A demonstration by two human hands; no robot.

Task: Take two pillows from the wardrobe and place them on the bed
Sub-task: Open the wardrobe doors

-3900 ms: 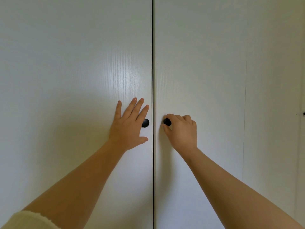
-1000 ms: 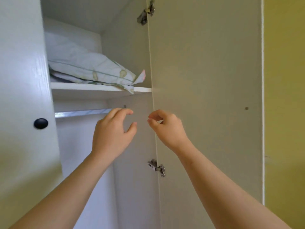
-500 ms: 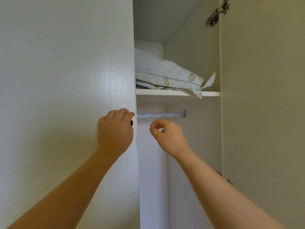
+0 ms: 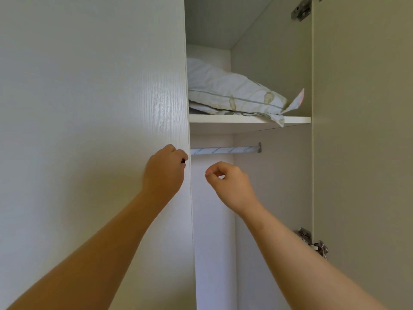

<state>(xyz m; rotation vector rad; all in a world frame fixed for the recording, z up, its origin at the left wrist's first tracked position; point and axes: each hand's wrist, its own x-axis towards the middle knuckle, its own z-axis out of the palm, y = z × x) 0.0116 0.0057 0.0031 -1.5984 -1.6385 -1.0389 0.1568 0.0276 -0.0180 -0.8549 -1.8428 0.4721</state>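
- The wardrobe [image 4: 268, 63] fills the whole view, seen from below, with a tall gap open down its middle.
- The left door [image 4: 89, 108] covers the left half, its white wood-grain face toward the camera.
- The right door [image 4: 362, 130] is swung wide, showing its inner face.
- The pillows [image 4: 232, 95] lie stacked inside on the upper shelf [image 4: 297, 119]. The top one is plump and pale with a green stripe and leaf print, while only an edge shows of the flatter one beneath. One corner hangs over the shelf's front edge.
- The left hand [image 4: 164, 173] is raised at the free edge of the left door, fingers curled tightly round the black knob [image 4: 183, 161] (only a sliver of it shows).
- The right hand [image 4: 230, 184] hangs in the open gap, touching nothing. Its fingers are curled in, thumb and forefinger tips almost meeting, and it holds nothing.
- A metal rail [image 4: 225, 150] runs across just under the shelf, above both hands.
- Two steel hinges [image 4: 301, 10] sit on the right door's inner edge, one high and one low.
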